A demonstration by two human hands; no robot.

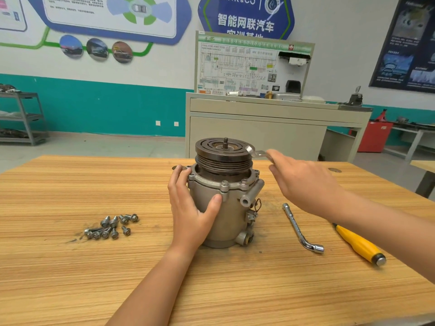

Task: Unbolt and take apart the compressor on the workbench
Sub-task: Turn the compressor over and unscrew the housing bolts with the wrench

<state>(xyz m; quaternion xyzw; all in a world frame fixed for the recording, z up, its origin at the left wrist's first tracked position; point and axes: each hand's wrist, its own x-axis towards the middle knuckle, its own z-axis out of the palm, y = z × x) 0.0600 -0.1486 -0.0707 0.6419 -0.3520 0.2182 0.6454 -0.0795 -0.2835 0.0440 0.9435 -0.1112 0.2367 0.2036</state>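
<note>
Hands: your left hand (193, 208) wraps the compressor (226, 203); right hand (303, 182) pinches a spanner (255, 152) at its pulley (223, 152).
Compressor: upright on worktop (70, 278), bolts (113, 228) left of it.
Handling: probably heavy, stiff; hold its body.

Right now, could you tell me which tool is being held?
The flat spanner gripped in the right hand, its head against the pulley rim; the L-shaped socket wrench and yellow-handled screwdriver lie on the workbench.

The compressor (233, 215) stands upright on the wooden worktop (70, 278). Loose bolts (110, 227) lie heaped to its left. A socket wrench (299, 229) and a yellow-handled screwdriver (357, 243) lie to its right.
</note>
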